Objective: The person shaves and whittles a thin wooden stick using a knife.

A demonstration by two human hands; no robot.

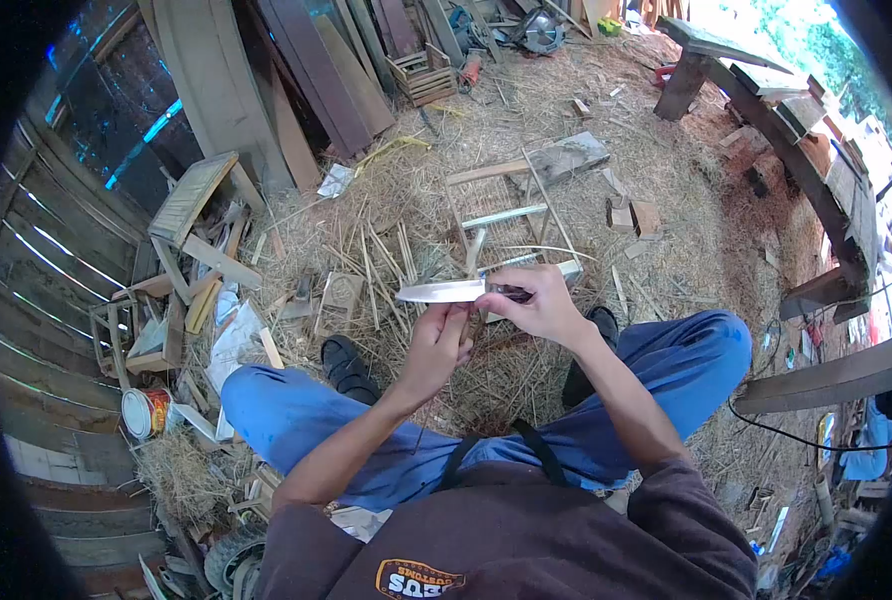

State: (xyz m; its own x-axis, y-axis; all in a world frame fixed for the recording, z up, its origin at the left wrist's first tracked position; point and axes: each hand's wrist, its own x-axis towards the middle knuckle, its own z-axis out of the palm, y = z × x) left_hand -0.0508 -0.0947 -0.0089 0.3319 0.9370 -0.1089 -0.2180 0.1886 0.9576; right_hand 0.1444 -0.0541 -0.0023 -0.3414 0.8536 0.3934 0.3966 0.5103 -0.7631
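My right hand point(541, 305) is closed around the handle of a knife point(444, 292). The blade points left and lies level in front of me. Just below the blade, my left hand point(438, 345) is closed, its fingertips pinched together close to the knife. A thin strip seems to pass by these fingers, but I cannot make out what they hold. Behind the blade, a pale piece of wood point(476, 250) sticks up; whether a hand touches it, I cannot tell. Several thin sticks point(391, 255) lie on the ground beyond my left hand.
A light wooden frame point(506, 215) lies on the straw-covered ground ahead. To the left are a small wooden stool point(196, 200) and a tin can point(146, 412). A circular saw point(539, 32) rests at the back. A long wooden bench point(786, 130) runs along the right.
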